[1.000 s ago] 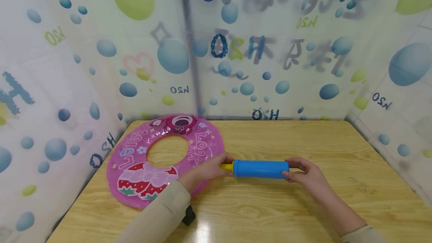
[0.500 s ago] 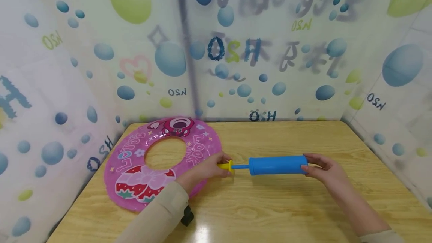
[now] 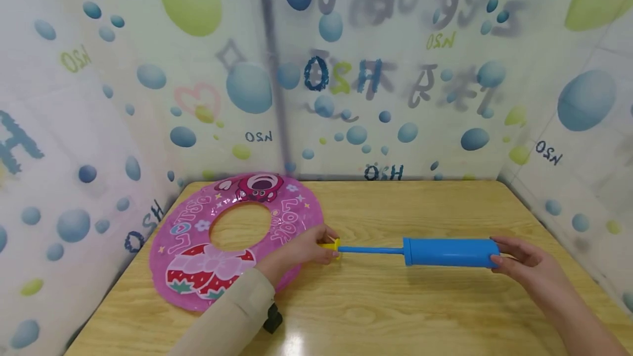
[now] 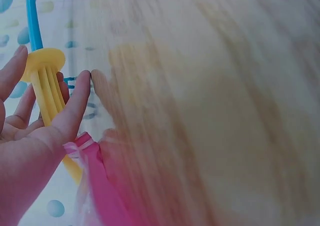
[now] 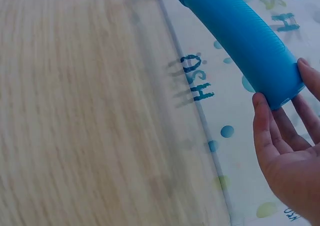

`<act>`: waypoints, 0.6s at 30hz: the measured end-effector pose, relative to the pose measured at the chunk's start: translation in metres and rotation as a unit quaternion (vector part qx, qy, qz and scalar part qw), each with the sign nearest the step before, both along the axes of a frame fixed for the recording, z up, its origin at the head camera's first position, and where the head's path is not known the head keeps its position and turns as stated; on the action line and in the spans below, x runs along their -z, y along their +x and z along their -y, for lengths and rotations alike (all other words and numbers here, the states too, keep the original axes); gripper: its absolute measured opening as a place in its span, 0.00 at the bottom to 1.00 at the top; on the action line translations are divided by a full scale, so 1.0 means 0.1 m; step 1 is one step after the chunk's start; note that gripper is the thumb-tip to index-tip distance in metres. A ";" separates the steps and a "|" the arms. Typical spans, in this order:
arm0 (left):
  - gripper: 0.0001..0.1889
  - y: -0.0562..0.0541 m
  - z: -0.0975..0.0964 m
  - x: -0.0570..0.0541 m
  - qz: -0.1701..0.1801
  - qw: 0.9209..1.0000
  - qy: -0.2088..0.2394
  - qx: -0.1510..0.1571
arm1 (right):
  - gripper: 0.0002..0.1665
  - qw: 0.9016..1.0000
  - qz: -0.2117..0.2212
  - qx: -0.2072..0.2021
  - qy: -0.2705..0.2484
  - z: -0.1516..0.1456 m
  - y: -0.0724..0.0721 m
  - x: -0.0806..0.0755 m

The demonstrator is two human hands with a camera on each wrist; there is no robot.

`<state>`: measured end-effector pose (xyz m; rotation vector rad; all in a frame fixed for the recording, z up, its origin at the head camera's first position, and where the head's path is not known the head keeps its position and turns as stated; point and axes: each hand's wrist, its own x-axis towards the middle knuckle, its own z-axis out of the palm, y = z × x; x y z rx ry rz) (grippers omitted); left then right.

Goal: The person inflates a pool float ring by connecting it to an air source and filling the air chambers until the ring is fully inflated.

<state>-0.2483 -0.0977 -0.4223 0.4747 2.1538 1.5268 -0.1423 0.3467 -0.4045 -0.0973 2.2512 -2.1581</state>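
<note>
A blue hand pump (image 3: 450, 252) lies crosswise between my two hands, its thin blue rod (image 3: 371, 250) drawn well out of the barrel. My left hand (image 3: 311, 246) holds the yellow handle (image 4: 47, 88) at the rod's end, beside the swim ring. In the left wrist view the fingers and thumb go round that handle. At the barrel's far right end, my right hand (image 3: 531, 265) grips the end cap with its fingertips; the palm stays off the barrel in the right wrist view. The pink swim ring (image 3: 168, 257) lies flat on the left, partly covered by my left forearm.
A wooden table (image 3: 376, 312) stretches beneath everything, up to a wall covering (image 3: 420, 98) printed with bubbles and letters. More of that covering closes off both sides. A small black object (image 3: 273, 318) shows beside the left sleeve (image 3: 232, 312).
My right hand has moved right with the barrel, pulling the rod out from fully in to long. The left hand stays almost in place on the handle.
</note>
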 end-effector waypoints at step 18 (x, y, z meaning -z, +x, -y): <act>0.23 0.00 0.03 -0.04 -0.051 0.995 -0.080 0.006 | 0.20 0.998 0.005 -0.016 0.053 0.58 -0.19 0.04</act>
